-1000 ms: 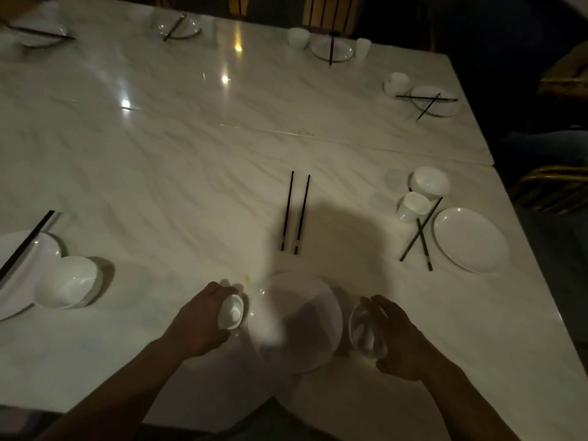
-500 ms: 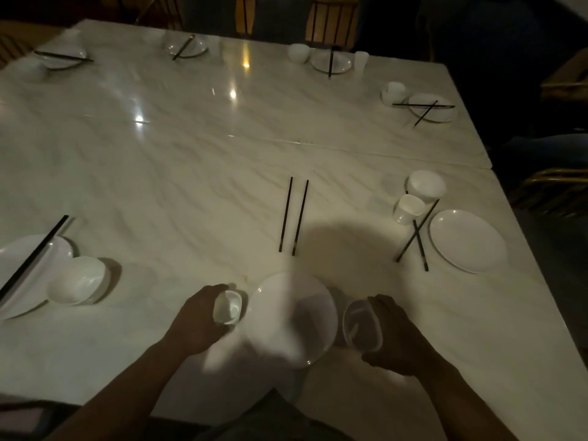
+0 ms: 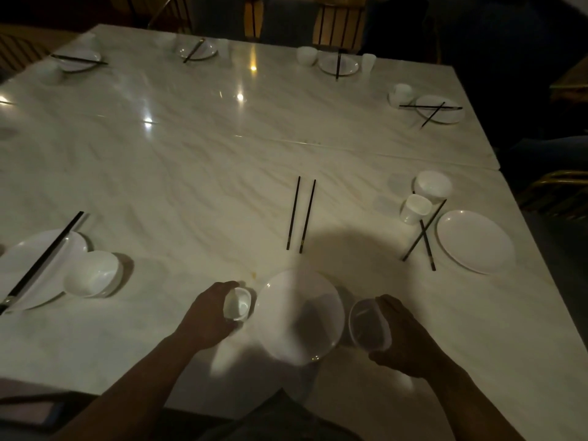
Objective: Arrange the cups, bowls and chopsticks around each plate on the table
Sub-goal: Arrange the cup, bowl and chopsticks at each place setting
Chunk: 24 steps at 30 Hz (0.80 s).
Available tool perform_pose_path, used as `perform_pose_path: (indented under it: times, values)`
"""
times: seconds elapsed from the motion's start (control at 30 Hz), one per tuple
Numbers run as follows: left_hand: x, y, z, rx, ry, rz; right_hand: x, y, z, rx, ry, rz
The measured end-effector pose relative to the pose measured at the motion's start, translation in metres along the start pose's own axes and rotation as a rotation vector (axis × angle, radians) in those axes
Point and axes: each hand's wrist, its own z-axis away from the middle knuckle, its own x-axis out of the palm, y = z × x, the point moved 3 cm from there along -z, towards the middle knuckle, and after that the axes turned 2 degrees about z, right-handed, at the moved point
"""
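I am watching the round white plate point(image 3: 299, 316) lying flat on the bench point(image 3: 191, 173). Just left of the plate, the left hand point(image 3: 208, 316) is gripping a small white cup point(image 3: 238, 304), which is tilting with its mouth towards me. Just right of the plate, the right hand point(image 3: 405, 340) is holding a white bowl point(image 3: 369, 326), which is tipping on its side with its opening towards the plate. Beyond the plate, two dark chopsticks point(image 3: 300, 214) are lying side by side, apart from it.

The counter point(image 3: 191, 173) looks like polished pale marble, veined and glossy, mirroring lamp spots on its far side. The near plate point(image 3: 286, 313), cup point(image 3: 238, 304) and bowl point(image 3: 366, 326) look like smooth white glazed ceramic. The middle chopsticks point(image 3: 300, 214) are dark and smooth.
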Motion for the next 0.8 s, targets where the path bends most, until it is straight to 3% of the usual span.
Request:
perform_pose_path:
  times: [0.57, 0.67, 0.8]
  values:
    - [-0.005, 0.009, -0.002, -0.011, -0.061, -0.055, -0.004, 0.000, 0.001, -0.030, -0.023, -0.035]
    - [-0.009, 0.013, -0.004, -0.024, -0.115, -0.067, -0.015, -0.012, 0.000, 0.016, -0.061, -0.046]
    - [-0.022, 0.036, -0.011, -0.028, -0.254, -0.102, -0.040, -0.032, -0.012, 0.039, 0.062, -0.118]
